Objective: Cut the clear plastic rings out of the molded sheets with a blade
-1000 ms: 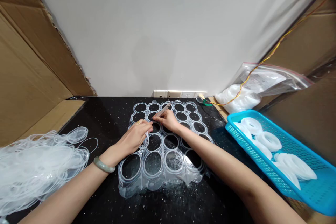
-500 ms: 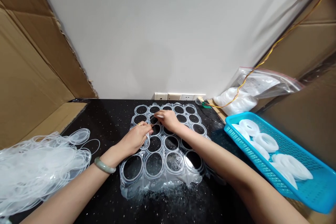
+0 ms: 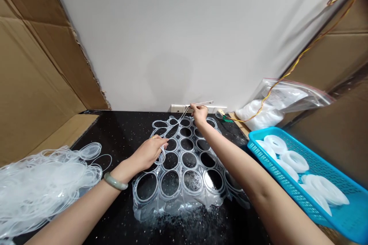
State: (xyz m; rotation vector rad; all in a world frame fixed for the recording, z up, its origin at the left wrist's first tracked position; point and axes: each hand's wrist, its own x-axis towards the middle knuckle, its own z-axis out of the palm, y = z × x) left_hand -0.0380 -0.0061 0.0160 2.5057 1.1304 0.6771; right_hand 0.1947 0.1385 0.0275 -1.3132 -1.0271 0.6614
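A translucent sheet (image 3: 179,151) of joined rings with round openings lies on the black speckled tabletop. My left hand (image 3: 151,151) rests over its left edge, fingers closed around several thin clear rings (image 3: 161,156). Above the sheet's far edge, my right hand (image 3: 199,114) is closed on a slender white tool (image 3: 204,103) that points right; its exact kind is unclear. A thin clear strand (image 3: 184,114) stretches from the right fingertips down to the sheet near my left hand. Part of the sheet is hidden under my right forearm.
At left lies a big heap of thin clear rings (image 3: 51,183). A blue basket (image 3: 276,172) with white ring bundles (image 3: 294,160) stands at right, a plastic bag (image 3: 258,113) behind it. Cardboard (image 3: 37,57) flanks both sides; sockets (image 3: 176,108) line the back wall.
My right hand has moved up, away and slightly right from the sheet's middle, drawing the strand taut. My left hand stays almost in place. The sheet's far left part looks lifted or distorted.
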